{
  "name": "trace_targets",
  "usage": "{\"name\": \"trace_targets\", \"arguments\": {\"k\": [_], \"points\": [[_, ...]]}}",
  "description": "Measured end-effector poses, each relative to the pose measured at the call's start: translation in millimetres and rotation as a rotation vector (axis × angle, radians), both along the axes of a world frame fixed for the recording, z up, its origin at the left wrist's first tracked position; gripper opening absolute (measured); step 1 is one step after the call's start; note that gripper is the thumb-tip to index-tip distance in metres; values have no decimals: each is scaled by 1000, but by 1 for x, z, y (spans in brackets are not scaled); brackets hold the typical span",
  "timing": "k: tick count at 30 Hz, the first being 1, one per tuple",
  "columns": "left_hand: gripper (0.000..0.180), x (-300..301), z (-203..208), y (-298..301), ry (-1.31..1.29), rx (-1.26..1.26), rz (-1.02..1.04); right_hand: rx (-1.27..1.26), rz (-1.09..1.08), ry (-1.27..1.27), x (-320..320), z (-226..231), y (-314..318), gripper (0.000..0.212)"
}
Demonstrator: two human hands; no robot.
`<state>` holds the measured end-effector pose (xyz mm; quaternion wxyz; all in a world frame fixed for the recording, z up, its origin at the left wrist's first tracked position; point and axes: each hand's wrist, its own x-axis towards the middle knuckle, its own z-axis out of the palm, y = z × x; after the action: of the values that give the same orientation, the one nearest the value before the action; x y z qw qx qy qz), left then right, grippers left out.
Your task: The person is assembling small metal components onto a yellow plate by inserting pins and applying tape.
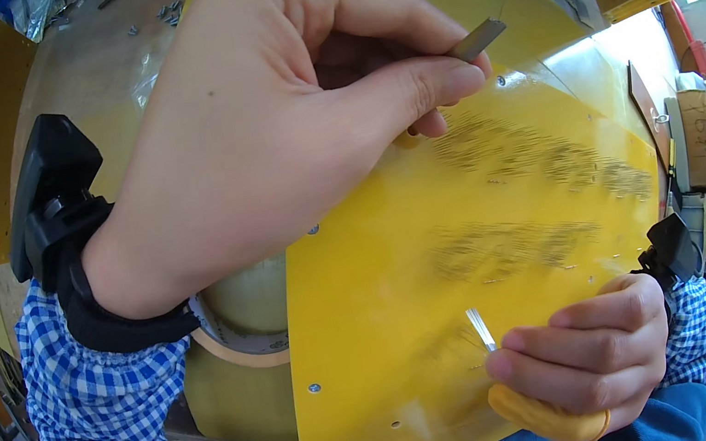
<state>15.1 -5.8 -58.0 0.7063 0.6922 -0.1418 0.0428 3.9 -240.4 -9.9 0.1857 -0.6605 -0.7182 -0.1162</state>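
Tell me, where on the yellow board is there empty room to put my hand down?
The yellow board is bare along its lower left, between the screw holes at its edge and the right hand. The top is crowded by the left hand with its grey strip; dark smudges cross the upper right.

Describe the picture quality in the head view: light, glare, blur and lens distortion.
Head view: bright daylight from the upper right blows out the far corner; soft glare sheens the yellow panel; the left hand, close to the lens, looks oversized and slightly soft; the right hand is sharper; fisheye bends the panel edges, and a black rim rings the frame.
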Motion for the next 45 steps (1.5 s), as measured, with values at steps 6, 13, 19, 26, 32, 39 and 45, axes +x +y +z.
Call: {"name": "trace_targets", "arguments": {"k": [6, 13, 19, 26, 32, 39, 45], "points": [[11, 6, -27, -1, -36, -181, -17, -78, -6, -41, -2, 5, 2, 12], [12, 8, -26, 1, -78, -163, -22, 117, 11, 221, -7, -1, 3, 7], [13, 5, -19, 0, -53, -155, 2, -5, -72, 503, -8, 2, 3, 8], [12, 13, -19, 11, -196, 55, -98, 243, 117, 30, -6, -13, 10, 14], [12, 5, -22, 3, 26, -136, -19, 318, -154, 141, -19, -14, 10, 12], [13, 8, -29, 4, -104, -180, -46, 190, 38, -66, -11, -10, 8, 7], [13, 0, -2, 1, 4, -26, 27, -33, -67, 340, -10, 8, 3, 9]]}}
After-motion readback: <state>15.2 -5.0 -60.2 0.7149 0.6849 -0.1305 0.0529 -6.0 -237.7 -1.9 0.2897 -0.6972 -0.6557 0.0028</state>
